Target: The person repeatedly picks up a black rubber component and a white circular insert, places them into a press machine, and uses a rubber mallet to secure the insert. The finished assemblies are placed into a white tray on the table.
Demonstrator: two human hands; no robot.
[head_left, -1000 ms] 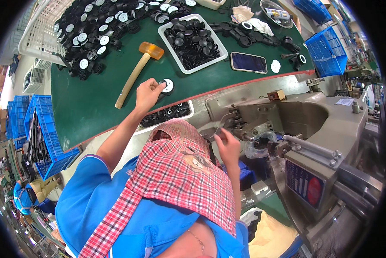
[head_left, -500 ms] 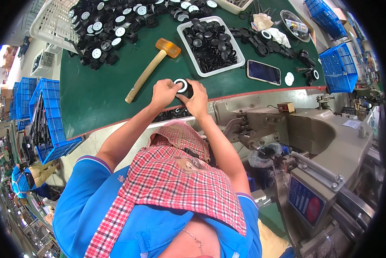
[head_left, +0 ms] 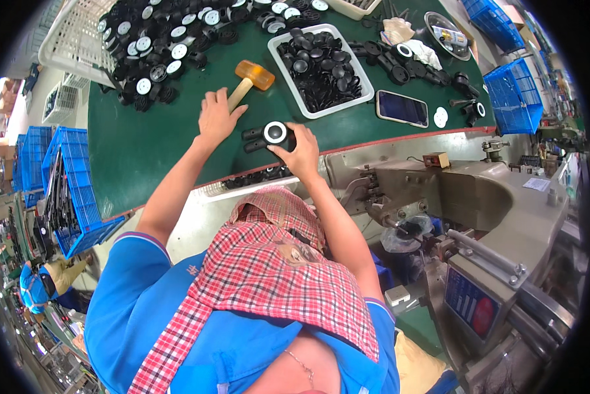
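Observation:
My right hand (head_left: 299, 152) grips a black two-pronged plastic part with a white ring (head_left: 275, 133) from its right side, thumb below and fingers above. The ring faces up around a black centre, and the prongs point left along the green table. My left hand (head_left: 218, 118) lies over the wooden handle of a mallet with an amber head (head_left: 255, 75). Its fingers are apart, and the handle shows between fingers and thumb; the handle's lower end is hidden beneath hand and forearm.
A white tray of black caps (head_left: 365, 94) stands beyond my hands. Many black parts with white discs (head_left: 179, 51) are heaped at the back left. A phone (head_left: 402, 108) lies at right near white discs (head_left: 441, 117). A grey machine (head_left: 505, 190) adjoins the table's right front.
My left hand has left the ringed part and moved left and away onto the mallet handle. My right hand still holds the part, whose centre and prongs are now uncovered.

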